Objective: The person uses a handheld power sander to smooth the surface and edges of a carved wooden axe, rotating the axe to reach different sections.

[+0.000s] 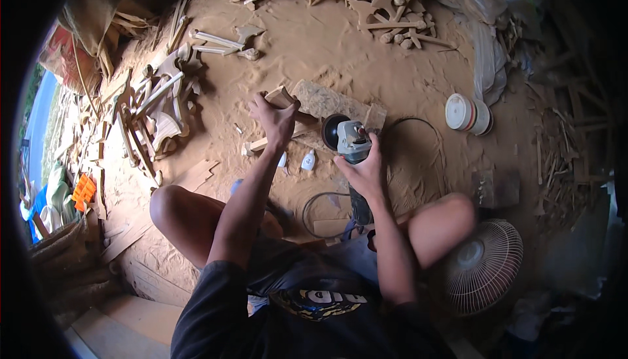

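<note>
My left hand [275,122] is closed around a pale wooden piece [280,96], part of which lies hidden behind the fingers. In my right hand [367,170] is an angle grinder [353,138], gripped about its grey head. Its dark round disc [332,132] faces left, close to the wooden piece; whether they touch or the disc spins I cannot tell. Beyond both hands a dusty wooden block [330,100] lies on the ground. Between my forearms sits a small white bottle [309,160], and a wooden stick [257,145] rests beside my left wrist.
Sawdust covers the ground [405,71]. Carved wooden parts are heaped at the left [160,100] and far side [392,5]. A white bucket [468,114] lies to the right, with a fan [485,264] by my right knee. The black cord [317,202] loops near the grinder.
</note>
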`<state>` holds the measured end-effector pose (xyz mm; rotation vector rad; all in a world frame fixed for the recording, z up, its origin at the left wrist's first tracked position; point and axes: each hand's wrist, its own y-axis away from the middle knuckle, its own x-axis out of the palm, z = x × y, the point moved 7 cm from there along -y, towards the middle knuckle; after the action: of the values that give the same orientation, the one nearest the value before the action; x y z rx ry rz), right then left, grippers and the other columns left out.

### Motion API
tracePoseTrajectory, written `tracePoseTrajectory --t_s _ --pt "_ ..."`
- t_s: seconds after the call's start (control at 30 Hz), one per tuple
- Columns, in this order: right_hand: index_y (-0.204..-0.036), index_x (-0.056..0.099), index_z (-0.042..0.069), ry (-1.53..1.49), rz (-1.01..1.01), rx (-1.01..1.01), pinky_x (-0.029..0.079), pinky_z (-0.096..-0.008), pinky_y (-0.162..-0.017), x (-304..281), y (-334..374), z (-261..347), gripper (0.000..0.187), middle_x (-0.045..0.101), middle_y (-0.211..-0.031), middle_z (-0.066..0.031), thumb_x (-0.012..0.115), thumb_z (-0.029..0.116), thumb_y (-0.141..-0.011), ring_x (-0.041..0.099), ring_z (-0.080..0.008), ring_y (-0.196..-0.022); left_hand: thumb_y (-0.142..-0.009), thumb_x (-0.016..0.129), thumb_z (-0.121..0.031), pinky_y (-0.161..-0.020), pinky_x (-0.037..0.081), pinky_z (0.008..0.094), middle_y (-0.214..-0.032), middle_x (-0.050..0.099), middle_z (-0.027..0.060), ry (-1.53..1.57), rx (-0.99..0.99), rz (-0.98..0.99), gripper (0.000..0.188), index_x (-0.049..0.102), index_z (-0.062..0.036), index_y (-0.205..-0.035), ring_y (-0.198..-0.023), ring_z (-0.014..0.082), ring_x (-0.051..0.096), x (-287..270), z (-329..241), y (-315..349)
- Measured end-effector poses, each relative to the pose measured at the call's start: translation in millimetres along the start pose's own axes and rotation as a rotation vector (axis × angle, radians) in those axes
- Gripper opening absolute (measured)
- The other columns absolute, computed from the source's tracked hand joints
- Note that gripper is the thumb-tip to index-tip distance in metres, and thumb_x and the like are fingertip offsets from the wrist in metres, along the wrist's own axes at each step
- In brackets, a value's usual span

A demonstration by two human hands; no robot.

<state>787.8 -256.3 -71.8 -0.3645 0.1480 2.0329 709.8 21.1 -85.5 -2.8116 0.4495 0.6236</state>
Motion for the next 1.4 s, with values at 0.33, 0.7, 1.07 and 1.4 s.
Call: tracePoseTrajectory --t_s 0.33,0.7,1.07,1.4 --pt "-0.147 0.035 -0.011 0.003 0.012 0.137 0.055 -0.0396 -0.093 8.6 -15.6 -26.2 0.096 0.065 -0.119 -0.0207 0.090 0.021 -0.075 0.067 -0.0254 -0.103 -0.065 0.090 -0.026 -0.105 0.033 0.0570 -0.119 0.042 0.0269 -0.056 -0.036 -0.021 0.076 0.044 -0.0013 -0.120 -0.120 0.0437 0.037 20.3 24.9 -4.8" --pt "-0.150 0.033 -0.014 0.213 -0.030 0.078 0.050 -0.0398 -0.104 13.8 -4.2 -61.0 0.103 0.061 -0.128 -0.0245 0.092 0.024 -0.075 0.064 -0.0292 -0.115 -0.065 0.090 -0.027 -0.105 0.033 0.0582 -0.120 0.042 0.0277 -0.086 -0.051 0.011 0.077 0.043 -0.0005 -0.120 -0.120 0.0440 0.038 28.3 30.2 -12.4" --pt "-0.145 0.042 -0.010 0.248 -0.008 0.034 0.054 -0.0394 -0.095 -11.8 -17.5 -19.8 0.094 0.069 -0.117 -0.0203 0.093 0.024 -0.073 0.069 -0.0265 -0.106 -0.060 0.091 -0.013 -0.102 0.034 0.0543 -0.120 0.042 0.0215 -0.036 0.133 -0.051 0.071 0.053 -0.0024 -0.118 -0.117 0.0402 0.038 7.8 -2.0 12.0" --pt "-0.144 0.044 -0.009 0.125 0.109 0.110 0.055 -0.0413 -0.094 8.7 -18.7 -14.1 0.092 0.069 -0.117 -0.0229 0.091 0.027 -0.073 0.071 -0.0304 -0.105 -0.060 0.093 -0.016 -0.097 0.036 0.0535 -0.118 0.043 0.0201 -0.149 0.398 -0.007 0.073 0.050 -0.0024 -0.118 -0.113 0.0390 0.042 6.1 -18.1 22.8"
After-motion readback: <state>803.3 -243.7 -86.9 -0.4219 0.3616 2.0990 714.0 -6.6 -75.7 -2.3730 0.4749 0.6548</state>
